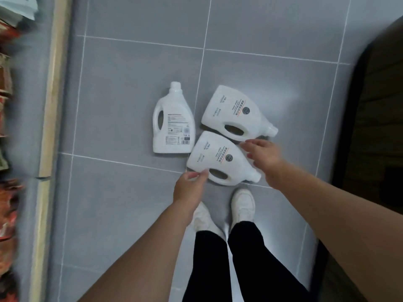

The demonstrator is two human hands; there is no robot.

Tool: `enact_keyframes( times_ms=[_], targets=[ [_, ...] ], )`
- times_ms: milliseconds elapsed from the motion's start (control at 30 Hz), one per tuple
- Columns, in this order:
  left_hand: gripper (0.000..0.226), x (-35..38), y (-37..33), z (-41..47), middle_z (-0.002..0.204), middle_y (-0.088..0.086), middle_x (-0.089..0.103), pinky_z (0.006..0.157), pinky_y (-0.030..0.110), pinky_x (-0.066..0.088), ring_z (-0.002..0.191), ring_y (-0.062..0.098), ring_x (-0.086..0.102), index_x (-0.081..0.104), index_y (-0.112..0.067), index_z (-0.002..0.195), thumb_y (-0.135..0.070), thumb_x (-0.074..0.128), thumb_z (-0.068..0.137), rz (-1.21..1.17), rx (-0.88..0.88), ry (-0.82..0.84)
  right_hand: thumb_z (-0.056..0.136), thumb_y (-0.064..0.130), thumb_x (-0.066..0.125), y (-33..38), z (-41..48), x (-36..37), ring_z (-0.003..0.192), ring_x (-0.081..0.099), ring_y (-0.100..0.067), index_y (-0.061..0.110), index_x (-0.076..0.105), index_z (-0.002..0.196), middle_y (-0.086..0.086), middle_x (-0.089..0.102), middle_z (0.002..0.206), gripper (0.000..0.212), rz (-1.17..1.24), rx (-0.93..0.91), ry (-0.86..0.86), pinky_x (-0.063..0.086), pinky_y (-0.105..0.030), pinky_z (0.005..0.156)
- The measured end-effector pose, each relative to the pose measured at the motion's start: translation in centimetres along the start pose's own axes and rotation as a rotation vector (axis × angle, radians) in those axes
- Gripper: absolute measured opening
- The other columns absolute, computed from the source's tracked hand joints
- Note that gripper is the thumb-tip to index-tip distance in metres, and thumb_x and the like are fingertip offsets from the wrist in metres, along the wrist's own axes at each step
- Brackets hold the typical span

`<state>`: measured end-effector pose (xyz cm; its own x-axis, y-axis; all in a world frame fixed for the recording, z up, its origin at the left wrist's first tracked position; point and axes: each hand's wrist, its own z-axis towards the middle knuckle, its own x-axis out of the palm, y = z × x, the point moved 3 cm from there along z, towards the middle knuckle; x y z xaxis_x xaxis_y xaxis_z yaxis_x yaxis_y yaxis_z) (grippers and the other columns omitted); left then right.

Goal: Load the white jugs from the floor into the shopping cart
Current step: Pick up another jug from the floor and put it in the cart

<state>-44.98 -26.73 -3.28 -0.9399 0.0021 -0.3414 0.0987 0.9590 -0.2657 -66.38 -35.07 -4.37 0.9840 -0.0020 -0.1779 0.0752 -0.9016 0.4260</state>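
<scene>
Three white jugs lie flat on the grey tiled floor. The left jug [173, 125] points its cap away from me. The far right jug [234, 113] and the near jug [218, 159] lie slanted with caps to the lower right. My left hand [188, 186] hovers at the near jug's lower left edge, fingers loosely curled, holding nothing. My right hand [262, 154] reaches over the gap between the two right jugs, fingers spread, with the fingertips close to the near jug's upper edge. No shopping cart is clearly visible.
A wooden shelf base [51, 105] with blurred packaged goods [6, 192] runs along the left. A dark fixture [375, 127] stands at the right edge. My white shoes [243, 205] stand just below the near jug.
</scene>
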Motion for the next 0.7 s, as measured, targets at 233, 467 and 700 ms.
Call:
enact_keyframes(
  times_ms=[233,467,700],
  targets=[
    [0.073,4.1,3.0,11.0,0.127,0.010,0.070,0.101,0.050,0.059,0.115,0.033,0.068,0.062,-0.016,0.127,-0.065,0.084,0.078,-0.074,-0.135,-0.053,0.092,0.041,0.084,-5.6,10.1,1.3,0.127,0.063,-0.026,0.014,0.063,0.146,-0.008,0.065,0.145,0.064,-0.128,0.027,0.002,0.050,-0.038,0.107],
    [0.073,8.8,6.1,19.9,0.126,0.002,0.070,0.101,0.051,0.058,0.118,0.029,0.065,0.063,-0.033,0.127,-0.069,0.089,0.069,-0.220,-0.286,0.157,0.081,0.057,0.089,-10.9,19.2,3.3,0.135,0.062,-0.027,0.014,0.060,0.152,-0.006,0.063,0.150,0.088,-0.142,0.064,0.054,0.047,-0.037,0.113],
    [0.069,11.3,9.4,23.8,0.128,0.006,0.080,0.081,0.040,0.066,0.119,0.027,0.076,0.070,-0.024,0.137,-0.042,0.089,0.073,-0.562,-0.203,0.261,0.072,0.056,0.095,-12.0,24.0,5.1,0.088,0.082,-0.016,0.025,0.078,0.120,0.005,0.085,0.102,0.059,-0.235,0.045,0.187,0.061,-0.028,0.070]
  ],
)
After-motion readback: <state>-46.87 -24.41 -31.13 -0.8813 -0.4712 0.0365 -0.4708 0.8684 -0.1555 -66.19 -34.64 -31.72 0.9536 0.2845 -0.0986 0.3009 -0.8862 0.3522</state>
